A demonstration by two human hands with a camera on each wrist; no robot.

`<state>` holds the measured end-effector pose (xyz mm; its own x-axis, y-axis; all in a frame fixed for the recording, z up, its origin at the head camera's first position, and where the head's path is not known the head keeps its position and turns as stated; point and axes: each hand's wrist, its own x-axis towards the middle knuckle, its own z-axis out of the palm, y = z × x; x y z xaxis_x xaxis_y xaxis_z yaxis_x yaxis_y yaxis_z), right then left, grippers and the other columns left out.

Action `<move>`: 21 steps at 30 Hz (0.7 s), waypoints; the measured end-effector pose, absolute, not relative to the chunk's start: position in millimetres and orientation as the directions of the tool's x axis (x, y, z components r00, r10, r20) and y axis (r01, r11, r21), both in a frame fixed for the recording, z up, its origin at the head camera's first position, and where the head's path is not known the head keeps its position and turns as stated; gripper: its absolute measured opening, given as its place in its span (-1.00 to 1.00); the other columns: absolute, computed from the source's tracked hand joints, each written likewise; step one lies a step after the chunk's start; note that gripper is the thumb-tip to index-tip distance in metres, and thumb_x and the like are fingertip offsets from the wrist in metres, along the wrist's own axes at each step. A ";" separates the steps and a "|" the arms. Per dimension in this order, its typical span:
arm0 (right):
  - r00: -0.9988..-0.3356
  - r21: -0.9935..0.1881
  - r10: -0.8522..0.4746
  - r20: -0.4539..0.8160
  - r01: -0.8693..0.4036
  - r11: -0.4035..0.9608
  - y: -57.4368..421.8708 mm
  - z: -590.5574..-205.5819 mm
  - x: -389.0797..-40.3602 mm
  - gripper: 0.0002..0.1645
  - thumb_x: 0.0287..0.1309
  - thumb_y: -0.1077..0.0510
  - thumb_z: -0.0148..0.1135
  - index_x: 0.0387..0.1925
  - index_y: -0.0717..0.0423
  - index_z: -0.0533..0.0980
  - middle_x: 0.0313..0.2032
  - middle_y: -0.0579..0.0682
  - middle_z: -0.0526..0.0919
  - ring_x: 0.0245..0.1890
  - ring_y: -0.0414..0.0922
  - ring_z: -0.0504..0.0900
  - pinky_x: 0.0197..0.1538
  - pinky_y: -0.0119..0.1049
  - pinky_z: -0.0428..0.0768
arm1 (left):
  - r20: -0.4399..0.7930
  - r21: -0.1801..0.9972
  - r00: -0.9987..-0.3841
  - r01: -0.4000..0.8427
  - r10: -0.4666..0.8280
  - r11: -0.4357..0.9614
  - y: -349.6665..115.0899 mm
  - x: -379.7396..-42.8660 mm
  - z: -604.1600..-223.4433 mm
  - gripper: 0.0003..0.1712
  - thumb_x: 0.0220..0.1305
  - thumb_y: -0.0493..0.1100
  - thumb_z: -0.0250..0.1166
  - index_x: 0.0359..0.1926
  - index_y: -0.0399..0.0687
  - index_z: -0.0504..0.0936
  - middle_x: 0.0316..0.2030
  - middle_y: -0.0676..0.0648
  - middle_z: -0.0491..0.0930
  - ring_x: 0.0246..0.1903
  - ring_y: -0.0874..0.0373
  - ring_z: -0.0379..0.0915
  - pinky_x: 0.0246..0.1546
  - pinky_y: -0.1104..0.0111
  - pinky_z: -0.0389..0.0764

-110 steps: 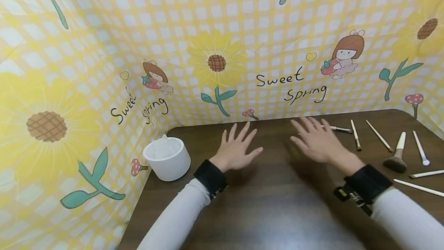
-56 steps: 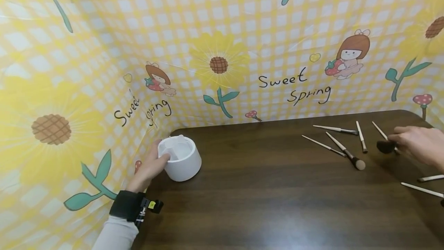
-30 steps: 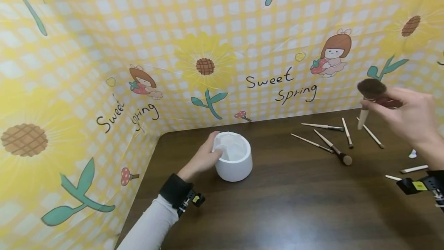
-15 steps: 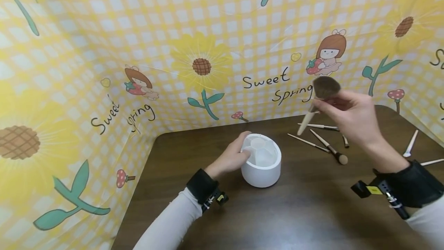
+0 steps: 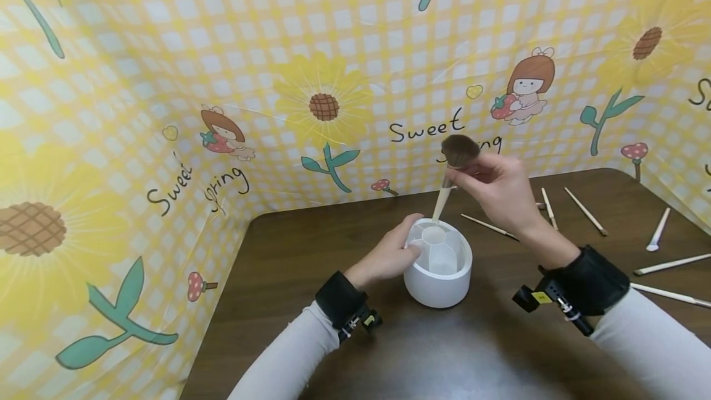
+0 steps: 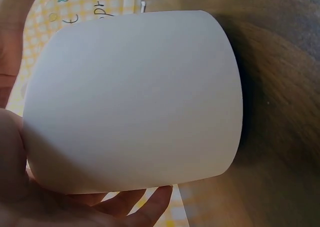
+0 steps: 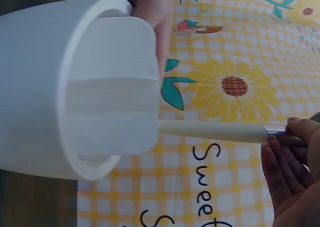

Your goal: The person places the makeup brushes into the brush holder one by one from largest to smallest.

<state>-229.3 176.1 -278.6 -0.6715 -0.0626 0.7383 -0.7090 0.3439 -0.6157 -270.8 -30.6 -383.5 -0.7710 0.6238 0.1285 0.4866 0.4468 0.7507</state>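
My left hand (image 5: 384,254) grips the left rim of a white round makeup brush holder (image 5: 437,290), thumb over the rim and the other fingers on its outside. The holder stands on the table; several clear-walled compartments show inside it. Pinched near its metal collar in my right hand (image 5: 504,195) is a large makeup brush (image 5: 441,202), dark bristles up and pale handle down. The handle's lower end is at the far side of the holder's opening; in the right wrist view the insert hides the tip of the handle (image 7: 215,130). The holder's wall (image 6: 135,102) fills the left wrist view.
Several more makeup brushes lie on the brown table (image 5: 311,227) at the right, among them a thin brush (image 5: 586,212), a white-tipped brush (image 5: 659,229) and a thin one (image 5: 489,226) partly behind my right hand. A yellow checked cloth (image 5: 266,29) hangs behind and at the left.
Both hands were bare above the table. My left hand has taken the holder and brought it right; my right hand has picked up the large brush and carried it left to the holder.
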 end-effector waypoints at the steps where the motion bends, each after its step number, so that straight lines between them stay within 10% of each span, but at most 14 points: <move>1: -0.672 -0.612 -0.067 0.738 -0.707 0.354 175.4 -281.1 -230.6 -0.83 -0.02 0.38 0.32 -0.30 0.30 0.60 -0.45 0.18 0.66 -0.45 0.04 0.62 -0.34 -0.46 0.58 | 0.125 0.751 -0.769 0.486 0.626 0.447 -30.6 -270.3 -382.9 -0.31 0.18 -0.31 0.00 0.35 -0.04 0.10 0.14 -0.09 0.37 0.04 0.17 0.30 0.04 0.15 0.40; 14: -0.775 -0.639 -0.156 0.613 -0.602 0.479 175.4 -340.4 -261.5 -0.92 0.03 0.07 0.37 -0.39 -0.05 0.64 -0.49 -0.15 0.67 -0.54 -0.23 0.59 -0.51 -0.35 0.56 | -0.020 0.893 -0.704 0.306 0.709 0.329 -46.6 -275.4 -376.6 -0.31 0.32 0.13 0.09 0.38 0.16 0.06 0.19 0.12 0.28 0.15 0.27 0.18 0.18 0.13 0.24; 21: -0.806 -0.601 -0.280 0.521 -0.580 0.549 168.4 -353.3 -265.1 -0.92 0.09 0.04 0.31 -0.46 -0.08 0.61 -0.50 -0.17 0.61 -0.52 -0.22 0.52 -0.47 -0.24 0.52 | -0.040 0.926 -0.725 0.232 0.688 0.298 -47.4 -277.4 -376.3 -0.47 0.43 0.04 -0.05 0.34 0.13 0.12 0.23 0.10 0.22 0.18 0.22 0.13 0.16 0.09 0.27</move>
<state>-265.1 168.4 -353.3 -0.8059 -0.2805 0.5214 -0.5802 0.5494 -0.6012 -277.4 -47.4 -376.3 -0.7248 0.6878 -0.0398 0.2322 0.2982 0.9258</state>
